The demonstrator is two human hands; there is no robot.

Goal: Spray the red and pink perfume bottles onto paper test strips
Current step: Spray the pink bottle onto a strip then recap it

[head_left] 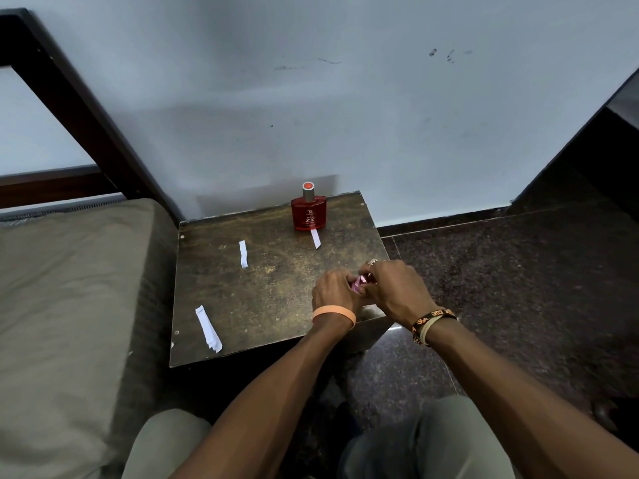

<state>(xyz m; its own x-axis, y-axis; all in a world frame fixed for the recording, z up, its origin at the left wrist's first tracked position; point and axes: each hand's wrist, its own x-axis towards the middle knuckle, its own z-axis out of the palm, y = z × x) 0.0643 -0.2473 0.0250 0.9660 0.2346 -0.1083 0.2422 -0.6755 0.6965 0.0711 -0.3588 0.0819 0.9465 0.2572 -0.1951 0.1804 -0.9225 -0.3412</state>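
The red perfume bottle [308, 211] stands upright at the far edge of the small dark table [262, 292], with a silver collar and red top. A white paper strip [315, 238] lies just in front of it. Another strip [243, 254] lies left of centre. A stack of strips [208, 328] rests at the near left. My left hand [334, 291] and my right hand [394, 288] are closed together around the pink perfume bottle [359, 282] above the table's right side. Only a small pink part shows between the fingers.
A cushioned bed or sofa [69, 305] lies to the left with a dark wooden frame [79, 108]. A pale wall [345, 115] stands directly behind the table. Dark speckled floor [518, 271] extends to the right. My knees are at the bottom.
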